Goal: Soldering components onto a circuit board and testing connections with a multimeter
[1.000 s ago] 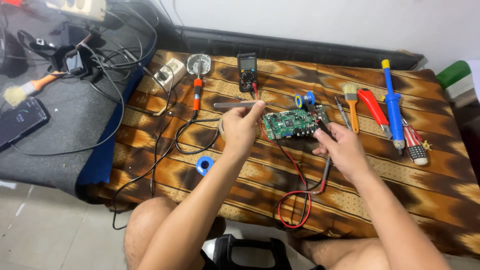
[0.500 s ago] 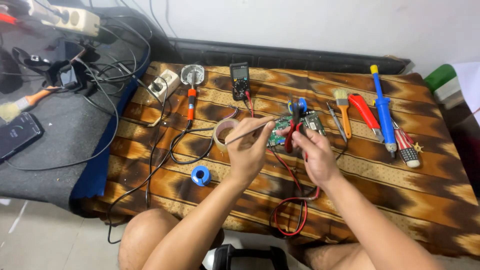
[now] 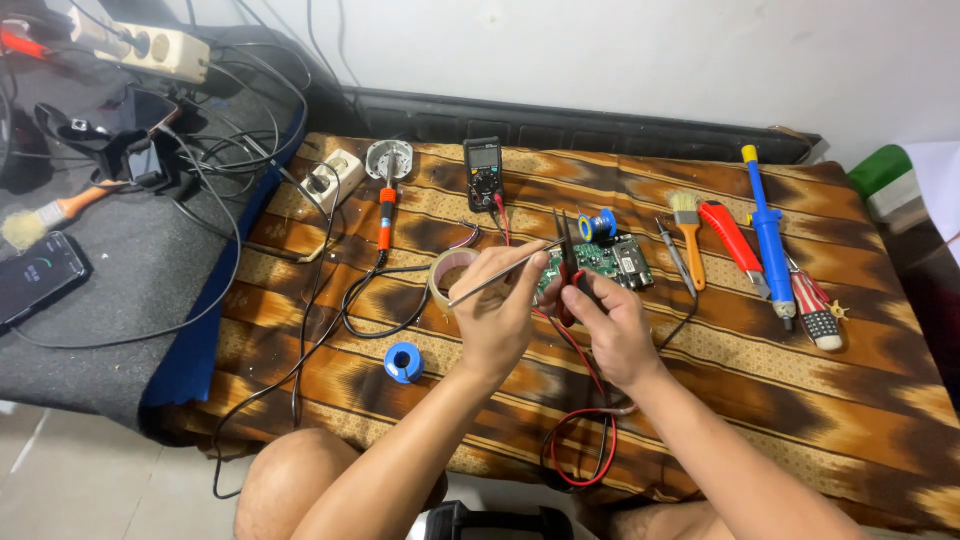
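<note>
Over circuit board (image 3: 600, 258), hands perhaps closer

I'm looking down at a makeshift home electronics repair spot, set low against a plain white wall. A brown patterned cloth (image 3: 800, 400) carries a soldering iron (image 3: 384, 222), a multimeter (image 3: 484, 172), a green circuit board (image 3: 600, 262), screwdrivers and brushes. A power strip (image 3: 150, 45) and tangled cables lie beside it.

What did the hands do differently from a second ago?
The right hand left the green circuit board and picked up the red-handled cutters. The left hand, still holding the tweezers, came up to meet it. The board, multimeter and other tools stayed on the cloth.
</note>
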